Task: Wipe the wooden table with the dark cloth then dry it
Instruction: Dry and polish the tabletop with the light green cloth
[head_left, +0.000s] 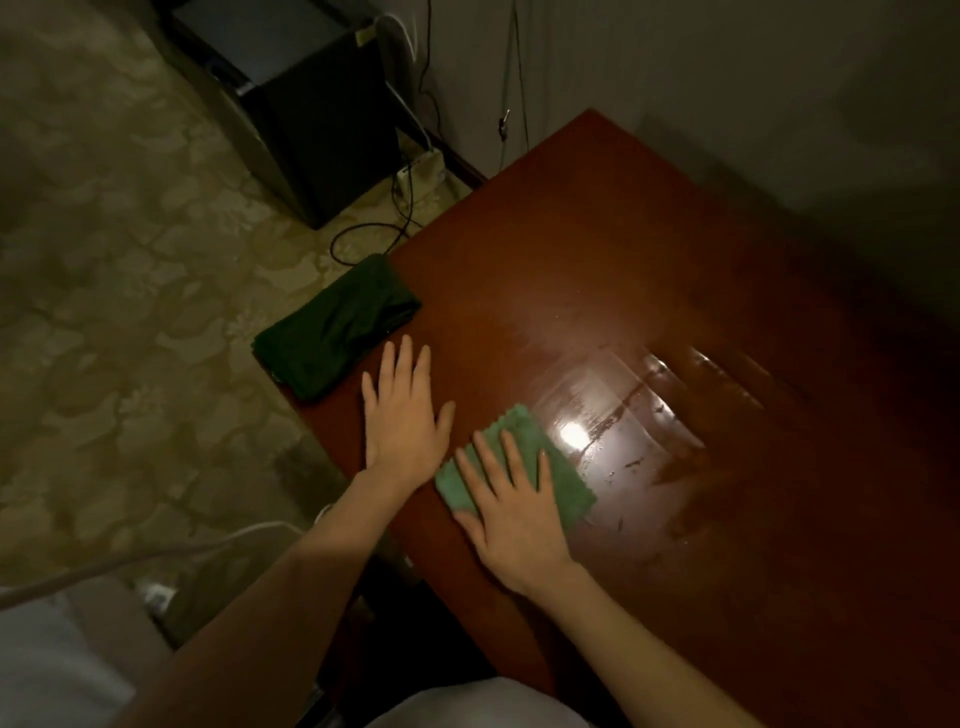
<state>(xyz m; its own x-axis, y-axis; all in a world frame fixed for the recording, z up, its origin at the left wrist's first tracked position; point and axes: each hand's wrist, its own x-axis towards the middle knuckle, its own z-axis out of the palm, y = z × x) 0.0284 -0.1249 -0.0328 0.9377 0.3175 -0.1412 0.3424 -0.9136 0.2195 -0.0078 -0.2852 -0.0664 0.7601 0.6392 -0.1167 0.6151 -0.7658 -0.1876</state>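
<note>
The reddish wooden table (649, 249) fills the right of the head view. A folded dark green cloth (332, 327) lies at its left edge, partly overhanging. My left hand (402, 410) rests flat on the bare wood just right of that cloth, fingers spread, holding nothing. My right hand (511, 512) presses flat on a light green cloth (550, 467) near the table's front left. Wet streaks (628, 415) glare on the wood right of this cloth.
A patterned carpet (114, 260) covers the floor at left. A dark box-like cabinet (322, 104) stands at the back, with cables (374, 234) and a power strip on the floor beside the table's far corner. A pale wall lies behind the table.
</note>
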